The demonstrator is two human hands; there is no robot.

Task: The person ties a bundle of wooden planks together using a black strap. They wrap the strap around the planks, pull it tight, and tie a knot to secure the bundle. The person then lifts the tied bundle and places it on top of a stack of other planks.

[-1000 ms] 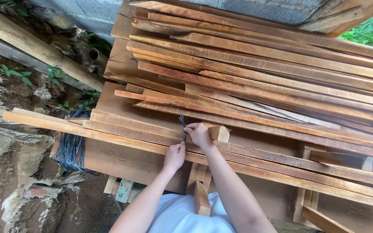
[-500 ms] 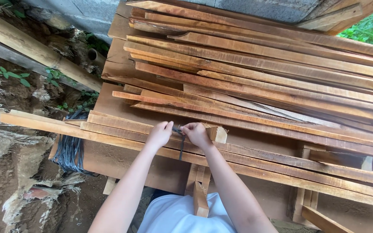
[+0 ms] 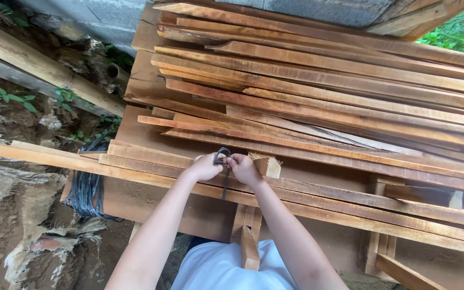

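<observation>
Here, both hands meet over the near planks and pinch one thin dark strap [image 3: 222,161]. The left hand [image 3: 204,167] is closed on the left side of the strap's small loop, and the right hand [image 3: 244,168] is closed on its right side, so the knuckles are almost touching. The loop stands up between the fingers, and one loose end hangs down in front of the planks, just below the hands. What the strap is made of is hard to tell; it may be cord or a flat band.

The fingertips are hidden under the hands, so I cannot see how the strap goes around the wood. It lies at the middle of the long near planks [image 3: 135,161], which run from the left edge to the right, where they are cut off by the frame. Just right of the right hand is a short wooden block [image 3: 267,164]. Beyond it, far from the person, lies a big stack of reddish boards [image 3: 323,91], also cut off at the right.

At the near left, a bundle of dark strapping [image 3: 86,190] hangs under the plank ends. Its top part is hidden by the wood.
</observation>
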